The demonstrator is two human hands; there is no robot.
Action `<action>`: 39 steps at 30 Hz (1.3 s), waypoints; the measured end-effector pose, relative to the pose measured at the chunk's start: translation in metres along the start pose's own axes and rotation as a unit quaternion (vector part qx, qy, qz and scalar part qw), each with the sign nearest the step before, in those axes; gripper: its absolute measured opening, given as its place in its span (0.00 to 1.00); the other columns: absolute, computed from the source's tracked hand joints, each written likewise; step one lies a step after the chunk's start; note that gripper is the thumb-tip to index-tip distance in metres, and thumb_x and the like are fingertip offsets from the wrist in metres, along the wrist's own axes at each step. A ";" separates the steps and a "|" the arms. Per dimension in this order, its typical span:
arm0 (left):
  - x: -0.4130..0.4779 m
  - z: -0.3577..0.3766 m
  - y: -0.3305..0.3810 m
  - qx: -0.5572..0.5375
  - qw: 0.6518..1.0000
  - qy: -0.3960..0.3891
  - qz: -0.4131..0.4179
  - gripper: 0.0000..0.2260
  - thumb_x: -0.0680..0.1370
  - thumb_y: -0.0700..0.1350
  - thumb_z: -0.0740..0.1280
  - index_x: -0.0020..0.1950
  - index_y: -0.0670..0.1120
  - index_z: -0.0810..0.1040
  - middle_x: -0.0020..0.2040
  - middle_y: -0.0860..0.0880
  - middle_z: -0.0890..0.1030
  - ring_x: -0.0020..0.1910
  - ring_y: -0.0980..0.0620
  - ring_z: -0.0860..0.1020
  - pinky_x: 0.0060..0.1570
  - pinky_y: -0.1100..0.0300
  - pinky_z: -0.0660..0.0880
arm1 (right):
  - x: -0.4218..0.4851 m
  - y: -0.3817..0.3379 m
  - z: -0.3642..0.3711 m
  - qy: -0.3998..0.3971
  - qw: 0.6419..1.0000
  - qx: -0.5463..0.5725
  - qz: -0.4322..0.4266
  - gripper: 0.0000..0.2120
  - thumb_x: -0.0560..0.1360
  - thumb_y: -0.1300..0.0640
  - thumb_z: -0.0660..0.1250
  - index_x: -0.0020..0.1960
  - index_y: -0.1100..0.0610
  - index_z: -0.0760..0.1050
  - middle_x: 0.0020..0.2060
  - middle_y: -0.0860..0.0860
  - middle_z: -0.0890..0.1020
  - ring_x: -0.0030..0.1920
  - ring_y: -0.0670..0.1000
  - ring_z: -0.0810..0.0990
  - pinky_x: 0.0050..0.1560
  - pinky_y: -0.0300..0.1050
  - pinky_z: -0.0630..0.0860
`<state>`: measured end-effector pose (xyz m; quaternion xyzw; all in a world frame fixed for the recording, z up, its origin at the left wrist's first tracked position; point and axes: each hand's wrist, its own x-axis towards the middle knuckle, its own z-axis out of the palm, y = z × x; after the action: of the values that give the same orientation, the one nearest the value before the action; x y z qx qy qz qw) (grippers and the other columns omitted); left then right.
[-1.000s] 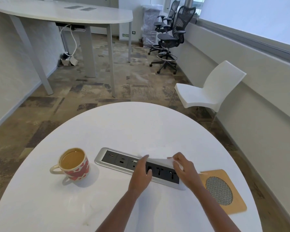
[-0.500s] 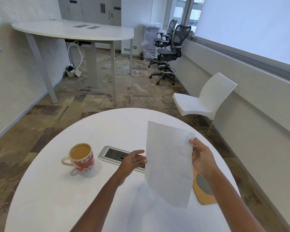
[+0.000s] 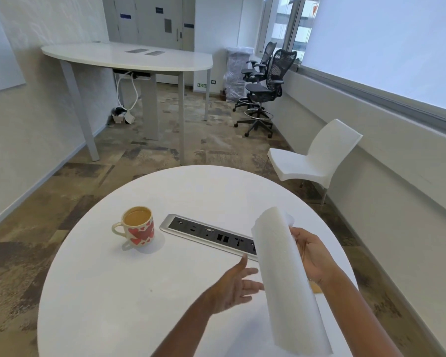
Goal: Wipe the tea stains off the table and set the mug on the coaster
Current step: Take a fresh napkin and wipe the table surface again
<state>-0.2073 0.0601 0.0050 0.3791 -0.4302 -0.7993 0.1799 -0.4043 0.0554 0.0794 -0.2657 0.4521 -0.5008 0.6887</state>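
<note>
A cream mug [image 3: 137, 229] with red hearts, full of tea, stands on the round white table [image 3: 204, 191] at the left. My right hand [image 3: 310, 256] holds a white paper towel [image 3: 283, 274] up above the table's right side, the sheet curling over. My left hand [image 3: 233, 286] is open, fingers spread, just left of the sheet and not touching it. Only a small tan sliver of the coaster [image 3: 315, 288] shows behind my right wrist. A tiny speck [image 3: 152, 290] marks the tabletop near the middle.
A silver and black power socket strip [image 3: 206, 231] is set into the table between the mug and the towel. A white plastic chair [image 3: 312, 161] stands beyond the table's right edge. Another table and office chairs are farther back.
The towel was lifted off the socket strip and raised. My left hand has let go of it and opened; my right hand alone now holds the curling sheet. My head tilted up.
</note>
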 end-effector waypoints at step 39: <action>-0.079 -0.135 -0.011 -0.054 0.963 0.248 0.090 0.15 0.75 0.26 0.59 0.36 0.41 0.79 0.38 0.46 0.79 0.31 0.53 0.81 0.28 0.68 0.78 | 0.007 0.097 0.046 0.130 0.919 -0.344 -0.140 0.31 0.66 0.82 0.48 0.20 0.55 0.75 0.41 0.56 0.80 0.39 0.57 0.76 0.27 0.32 0.74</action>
<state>-0.0533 0.0405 -0.0140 0.5150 -0.3610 -0.6828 0.3718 -0.3190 0.0798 0.0183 -0.4790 0.6403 -0.4363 0.4127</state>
